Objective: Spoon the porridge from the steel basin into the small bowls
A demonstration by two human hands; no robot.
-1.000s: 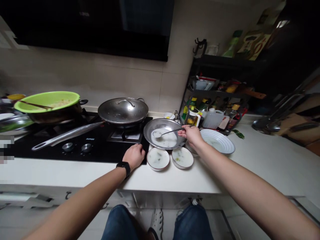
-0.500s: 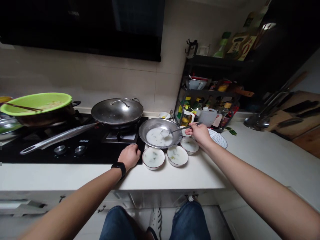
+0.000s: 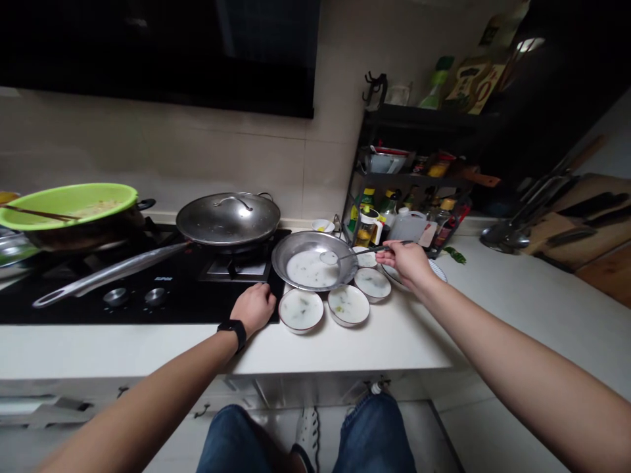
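My right hand (image 3: 405, 261) grips the dark handle of a ladle (image 3: 329, 258), whose round bowl is over the right part of a wide metal basin (image 3: 279, 266). White soupy liquid with dark bits fills the basin's bottom. Several small bowls of similar liquid stand around it, among them a front left bowl (image 3: 302, 310), a front middle bowl (image 3: 348, 305) and a right bowl (image 3: 373, 284). My left hand (image 3: 253, 307), with a black watch on the wrist, rests with curled fingers at the right edge of the stove; its fingertips are hidden.
A lidded wok (image 3: 227, 219) stands on the black stove (image 3: 192, 295), its long handle pointing left. Further left, a green basin (image 3: 69, 200) with chopsticks sits on a pot. A black rack (image 3: 419, 174) holds bottles. A white plate (image 3: 438, 270) is partly behind my right hand.
My right hand has drawn the ladle rightward, from the basin's middle toward its right side. The view has turned slightly right. My left hand stays at the stove edge.
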